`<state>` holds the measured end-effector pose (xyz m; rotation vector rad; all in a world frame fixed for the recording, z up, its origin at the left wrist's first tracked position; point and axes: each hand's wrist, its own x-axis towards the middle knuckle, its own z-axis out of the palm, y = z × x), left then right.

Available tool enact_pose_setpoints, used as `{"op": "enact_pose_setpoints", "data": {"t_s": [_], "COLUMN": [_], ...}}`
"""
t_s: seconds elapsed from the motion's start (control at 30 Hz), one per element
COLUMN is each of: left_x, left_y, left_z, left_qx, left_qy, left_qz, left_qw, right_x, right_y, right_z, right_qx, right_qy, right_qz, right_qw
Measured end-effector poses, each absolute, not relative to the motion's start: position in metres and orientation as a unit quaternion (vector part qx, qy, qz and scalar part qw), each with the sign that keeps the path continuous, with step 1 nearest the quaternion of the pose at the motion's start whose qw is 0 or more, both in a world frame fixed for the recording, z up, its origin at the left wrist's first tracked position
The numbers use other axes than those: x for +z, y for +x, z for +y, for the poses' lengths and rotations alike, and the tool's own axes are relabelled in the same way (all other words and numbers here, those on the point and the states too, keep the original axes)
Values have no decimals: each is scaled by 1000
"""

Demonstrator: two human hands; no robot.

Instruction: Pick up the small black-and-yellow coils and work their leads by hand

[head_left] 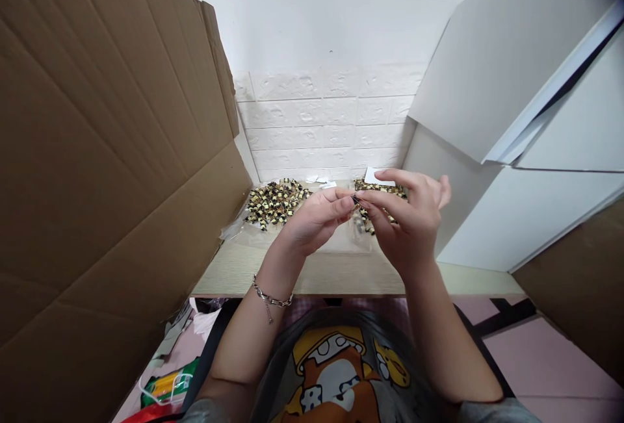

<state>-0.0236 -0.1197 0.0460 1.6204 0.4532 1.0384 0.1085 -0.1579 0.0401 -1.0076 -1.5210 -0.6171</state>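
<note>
Likely light, stiff and easily dropped, the small dark piece sits above the table, left hand and right hand pinching it between thumb and forefinger; I'd grip its ends.

Brown cardboard at left, white brick-patterned wall behind, green-and-yellow packet low left.

left hand pinched | right hand pinched, other fingers raised

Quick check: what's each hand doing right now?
Left hand: closed, pinching a small dark piece.
Right hand: fingertips closed on the same piece.
</note>
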Motion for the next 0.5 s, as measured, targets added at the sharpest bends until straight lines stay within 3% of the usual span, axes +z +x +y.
{"op": "enact_pose_setpoints", "data": {"t_s": [0.3, 0.5], "left_x": [46, 49], "left_y": [-26, -33], "left_z": [-116, -116], "left_qx": [428, 420], "left_qy": [625, 627], "left_qz": [154, 188], "left_qw": [634, 628], "right_x": [39, 44], "right_y": [109, 112], "right_z": [-157, -160], "right_qx": [-273, -258], "right_qy": [-430, -441], "right_qz": [-654, -677], "right_qw": [559, 530]}}
